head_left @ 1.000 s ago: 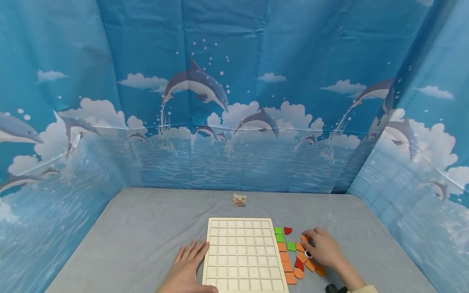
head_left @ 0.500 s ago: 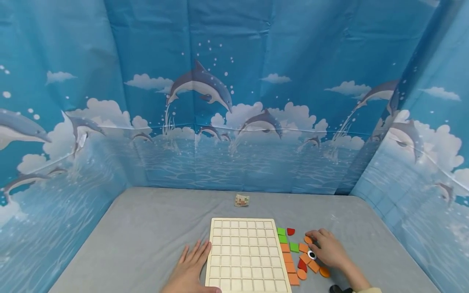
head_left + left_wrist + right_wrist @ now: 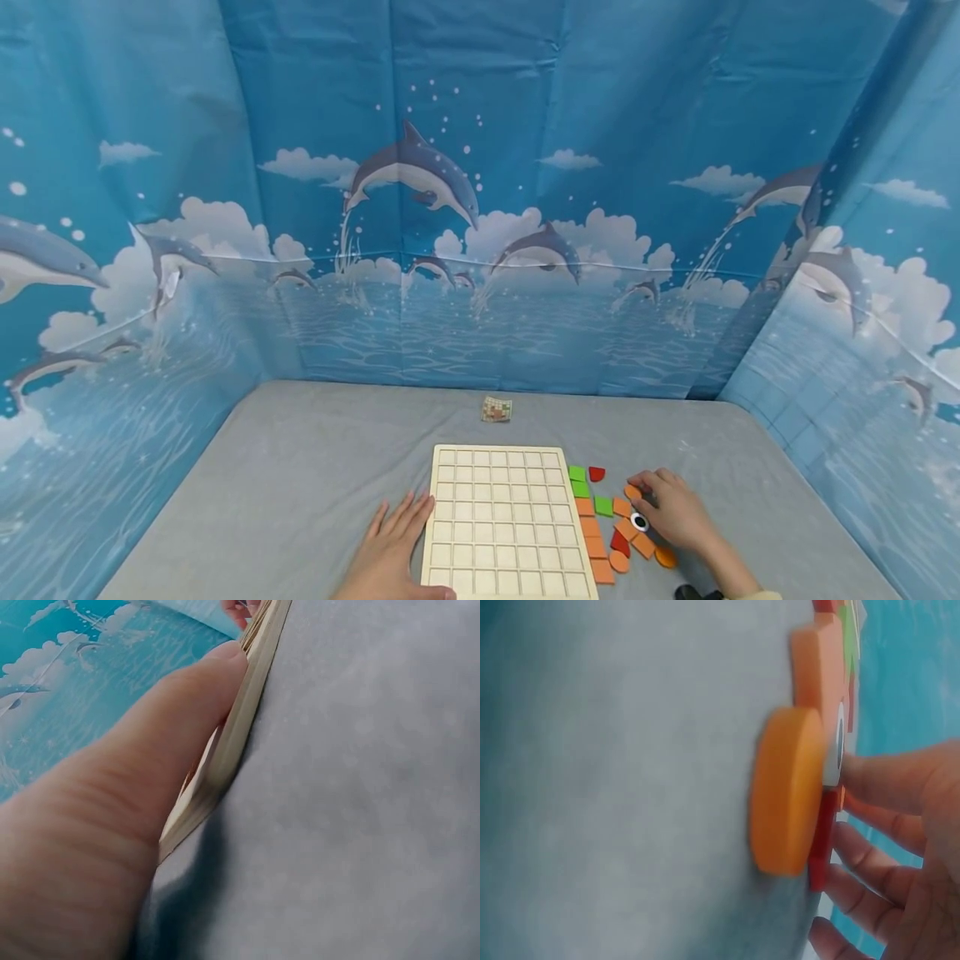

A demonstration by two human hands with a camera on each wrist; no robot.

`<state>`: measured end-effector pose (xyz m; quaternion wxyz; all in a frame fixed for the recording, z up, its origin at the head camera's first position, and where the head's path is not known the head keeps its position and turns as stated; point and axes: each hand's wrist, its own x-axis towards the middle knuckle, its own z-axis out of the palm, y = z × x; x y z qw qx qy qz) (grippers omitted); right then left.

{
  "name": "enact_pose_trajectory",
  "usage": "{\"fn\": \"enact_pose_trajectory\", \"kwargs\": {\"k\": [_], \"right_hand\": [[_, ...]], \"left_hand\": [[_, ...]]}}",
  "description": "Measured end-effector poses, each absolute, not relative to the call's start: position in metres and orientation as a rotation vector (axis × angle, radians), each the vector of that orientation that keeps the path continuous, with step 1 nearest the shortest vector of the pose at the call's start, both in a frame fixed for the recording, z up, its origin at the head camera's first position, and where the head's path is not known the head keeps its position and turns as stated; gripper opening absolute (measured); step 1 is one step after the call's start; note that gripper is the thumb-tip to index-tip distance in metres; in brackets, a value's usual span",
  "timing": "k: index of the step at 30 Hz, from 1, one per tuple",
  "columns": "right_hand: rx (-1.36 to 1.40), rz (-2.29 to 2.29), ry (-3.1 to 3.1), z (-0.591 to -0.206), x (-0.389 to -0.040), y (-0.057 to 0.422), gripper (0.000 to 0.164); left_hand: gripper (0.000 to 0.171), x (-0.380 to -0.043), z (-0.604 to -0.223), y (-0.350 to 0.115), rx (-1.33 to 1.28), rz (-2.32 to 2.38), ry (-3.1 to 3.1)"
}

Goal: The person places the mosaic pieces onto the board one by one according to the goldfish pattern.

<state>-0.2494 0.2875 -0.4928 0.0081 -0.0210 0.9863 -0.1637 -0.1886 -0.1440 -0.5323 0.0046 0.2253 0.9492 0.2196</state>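
Observation:
My left hand lies flat along the left edge of a pale wooden grid board, fingers spread. Its thumb rests on the board's near rim in the left wrist view. To the right of the board, my right hand pinches an orange round piece between thumb and index finger. Just below its thumb lies a white-and-black eye piece. In the right wrist view, a red piece lies beside the other fingers, and a thick orange round piece stands out nearest the camera.
Orange squares and green squares line the board's right side. Looser pieces include a green square, a red quarter-round and another red piece. A small patterned card lies behind the board on the grey cloth.
The head view has shifted slightly, so everything sits a little farther right. The eye piece, partly covered by my right hand before, now shows fully. My left hand stays on the board.

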Motion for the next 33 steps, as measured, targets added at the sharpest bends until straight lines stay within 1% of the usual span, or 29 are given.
{"fn": "enact_pose_trajectory", "kwargs": {"k": [10,23,33], "right_hand": [[-0.022,-0.590,3.060,-0.491,-0.250,0.288,0.021],[0.068,-0.727,3.014,-0.487,-0.248,0.290,0.011],[0.126,-0.766,3.020,-0.479,-0.240,0.287,0.018]], "left_hand": [[0.111,-0.187,-0.532,-0.146,0.704,0.711,2.977],[0.113,-0.187,-0.529,-0.144,0.703,0.730,2.948],[0.115,-0.188,-0.529,-0.144,0.680,0.743,2.935]]}}
